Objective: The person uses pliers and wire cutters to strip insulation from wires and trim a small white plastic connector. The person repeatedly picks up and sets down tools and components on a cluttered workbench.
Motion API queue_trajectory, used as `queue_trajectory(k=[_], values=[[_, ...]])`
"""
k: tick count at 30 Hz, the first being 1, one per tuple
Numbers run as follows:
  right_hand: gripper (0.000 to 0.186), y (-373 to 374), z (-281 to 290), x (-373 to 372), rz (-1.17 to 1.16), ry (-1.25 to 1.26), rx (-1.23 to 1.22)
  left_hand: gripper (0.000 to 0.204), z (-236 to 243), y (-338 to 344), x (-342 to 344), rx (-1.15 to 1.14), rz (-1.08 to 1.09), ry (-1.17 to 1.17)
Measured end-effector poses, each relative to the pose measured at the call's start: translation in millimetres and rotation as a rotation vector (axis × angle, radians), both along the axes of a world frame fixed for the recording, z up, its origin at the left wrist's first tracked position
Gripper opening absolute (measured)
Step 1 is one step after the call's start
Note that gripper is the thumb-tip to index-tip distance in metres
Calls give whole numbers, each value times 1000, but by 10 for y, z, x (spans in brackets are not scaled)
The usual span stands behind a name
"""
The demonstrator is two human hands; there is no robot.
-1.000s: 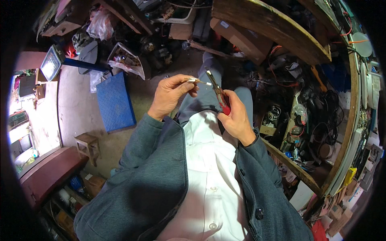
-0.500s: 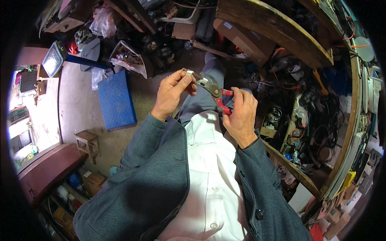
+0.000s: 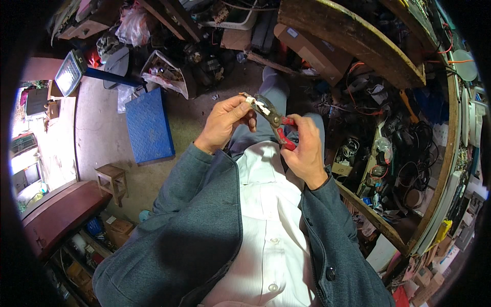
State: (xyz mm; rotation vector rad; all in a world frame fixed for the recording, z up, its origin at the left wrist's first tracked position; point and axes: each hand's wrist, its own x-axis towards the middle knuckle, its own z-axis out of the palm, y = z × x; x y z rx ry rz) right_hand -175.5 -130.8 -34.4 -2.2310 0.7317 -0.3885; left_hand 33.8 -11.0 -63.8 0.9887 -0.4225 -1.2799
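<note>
In my right hand (image 3: 307,149) are the handles of red-handled pliers (image 3: 276,121), with dark metal jaws pointing up and to the left. The jaws look parted and curved; their exact type is hard to make out. A small white piece (image 3: 262,108) lies between them, stretching toward my left fingertips. My left hand (image 3: 227,120) is closed in a pinch at the jaw tips, thumb and forefinger on the white piece's near end. Part of that piece is hidden by the fingers and the jaws. Both hands are held above my lap.
A blue textured board (image 3: 149,126) and a small wooden stool (image 3: 111,183) stand on the floor to the left, near a lit lamp (image 3: 70,72). Cluttered shelving with cables (image 3: 409,148) fills the right. A thick wooden plank (image 3: 353,38) crosses the upper right.
The pliers have turned, and their jaws now show apart with more of the white piece visible between them. My left hand has shifted slightly right and down; my right hand barely moved.
</note>
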Motion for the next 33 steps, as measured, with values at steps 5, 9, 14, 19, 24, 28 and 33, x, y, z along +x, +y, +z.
queue_trajectory(k=[5, 9, 14, 19, 24, 28, 33], values=[[61, 93, -82, 8, 36, -126, 403, 27, -13, -17, -56, -81, -42, 302], [60, 57, -39, 30, -16, -1, 84, 25, -14, 9, -56, -127, -38, 395], [65, 15, -48, 15, -146, -11, -3, 26, 21, 22, -50, -146, -42, 307], [70, -5, 97, 71, -105, 140, -369, 26, 264, -23, -32, -52, 12, -286], [72, -37, 126, 70, -25, 171, -538, 29, 368, -73, 16, 115, 68, -951], [74, -4, 106, 56, -16, 189, -536, 27, 302, -19, 57, 151, 100, -750], [73, -23, 127, 30, -49, 184, -498, 25, 256, 36, 92, 29, 73, -506]])
